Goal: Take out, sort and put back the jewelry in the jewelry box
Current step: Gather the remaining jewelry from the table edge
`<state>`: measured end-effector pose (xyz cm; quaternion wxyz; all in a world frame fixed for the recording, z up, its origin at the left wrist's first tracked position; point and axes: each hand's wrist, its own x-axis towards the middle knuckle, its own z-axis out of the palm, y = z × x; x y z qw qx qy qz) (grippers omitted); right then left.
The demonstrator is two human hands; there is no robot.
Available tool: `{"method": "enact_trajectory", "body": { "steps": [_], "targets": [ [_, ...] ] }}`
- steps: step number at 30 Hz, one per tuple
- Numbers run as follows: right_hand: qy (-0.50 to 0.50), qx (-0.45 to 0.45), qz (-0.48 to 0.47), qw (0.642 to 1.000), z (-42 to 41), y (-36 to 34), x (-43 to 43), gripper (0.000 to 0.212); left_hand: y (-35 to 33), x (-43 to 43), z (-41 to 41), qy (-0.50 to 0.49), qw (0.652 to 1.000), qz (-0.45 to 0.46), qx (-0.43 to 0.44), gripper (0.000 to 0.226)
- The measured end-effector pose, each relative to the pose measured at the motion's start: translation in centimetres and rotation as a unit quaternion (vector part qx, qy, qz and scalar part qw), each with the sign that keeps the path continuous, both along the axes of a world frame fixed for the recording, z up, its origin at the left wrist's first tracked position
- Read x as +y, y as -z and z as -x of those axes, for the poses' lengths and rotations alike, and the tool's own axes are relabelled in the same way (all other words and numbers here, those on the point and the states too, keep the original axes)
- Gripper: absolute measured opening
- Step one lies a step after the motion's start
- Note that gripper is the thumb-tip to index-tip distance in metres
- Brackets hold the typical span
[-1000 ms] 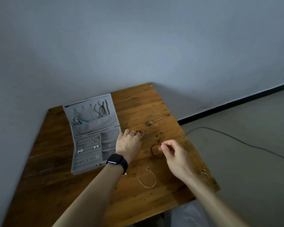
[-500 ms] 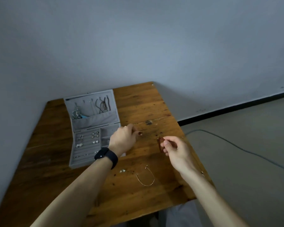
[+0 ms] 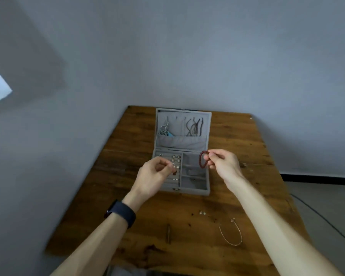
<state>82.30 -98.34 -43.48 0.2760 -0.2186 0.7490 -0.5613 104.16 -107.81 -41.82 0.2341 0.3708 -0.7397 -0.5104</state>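
**Sorting half done: pieces still out on the counter**

The box [image 3: 195, 189] stands open at the centre of the frame, at the back of the counter [image 3: 247, 140]. Its lid [image 3: 207, 124] is raised, with necklaces hanging inside. The tray's left side holds rows of studs, while the right-hand compartments look mostly bare.

The right hand [image 3: 222, 165] pinches a red bead bracelet [image 3: 202, 160] between thumb and fingertips, dangling it over the tray's upper right corner. The left hand [image 3: 154, 173] hovers over the stud rows, fingers curled with thumb against fingertips, seemingly nipping a small piece [image 3: 174, 173]; what it is cannot be told.

Both held pieces are probably about to go in.

Still out, in the lower middle of the frame, are:
- a thin gold chain [image 3: 230, 235]
- a pair of tiny earrings [image 3: 202, 212]
- a slim dark stick-like item [image 3: 168, 234]
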Motion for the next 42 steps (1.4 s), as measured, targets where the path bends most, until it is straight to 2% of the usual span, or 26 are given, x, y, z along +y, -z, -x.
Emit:
{"method": "enact_trajectory", "body": {
  "steps": [7,10,12,14,16,19,24,27,34,39,42],
  "targets": [
    [-0.043,-0.026,-0.003,0.999,-1.0,1.3,-4.8,0.014,0.3,-1.9,-2.5,-0.024,1.000,-0.010,0.010,0.008],
    [-0.045,0.001,-0.031,0.999,-1.0,1.8,-5.2,0.014,0.3,-2.2,-2.6,-0.026,1.000,-0.009,0.014,0.007],
    [-0.050,0.102,-0.090,0.989,-0.3,2.1,-4.8,0.011,0.3,-2.3,-2.6,-0.025,1.000,-0.010,0.014,0.008],
    [-0.073,0.242,-0.171,0.952,0.3,2.1,-4.1,0.012,0.3,-2.3,-2.4,-0.022,1.000,-0.011,0.018,0.009],
    [-0.103,0.343,-0.214,0.909,0.6,2.3,-3.5,0.016,0.3,-2.3,-2.2,-0.018,1.000,-0.010,0.020,0.010],
    [-0.137,0.414,-0.216,0.873,0.8,2.9,-3.3,0.020,0.1,-2.2,-1.6,-0.012,1.000,-0.004,0.017,0.010],
    [-0.131,0.507,-0.212,0.825,0.5,3.2,-3.4,0.021,-0.3,-1.3,-0.3,0.000,0.999,0.003,0.036,0.008],
    [-0.130,0.515,-0.212,0.820,0.5,3.6,-3.2,0.020,-0.5,-0.7,0.2,0.013,0.999,0.014,0.040,0.007],
    [-0.170,0.452,-0.147,0.863,1.4,4.7,-2.0,0.025,-0.8,-0.6,1.2,0.014,0.999,0.030,0.021,0.008],
    [-0.149,0.480,-0.175,0.847,0.8,4.6,-2.3,0.021,-1.0,-0.4,2.2,0.023,0.999,0.038,0.015,0.008],
    [-0.132,0.474,-0.190,0.850,0.4,4.6,-2.6,0.021,-0.9,-0.3,2.9,0.026,0.999,0.043,0.005,0.008]
  ]
}}
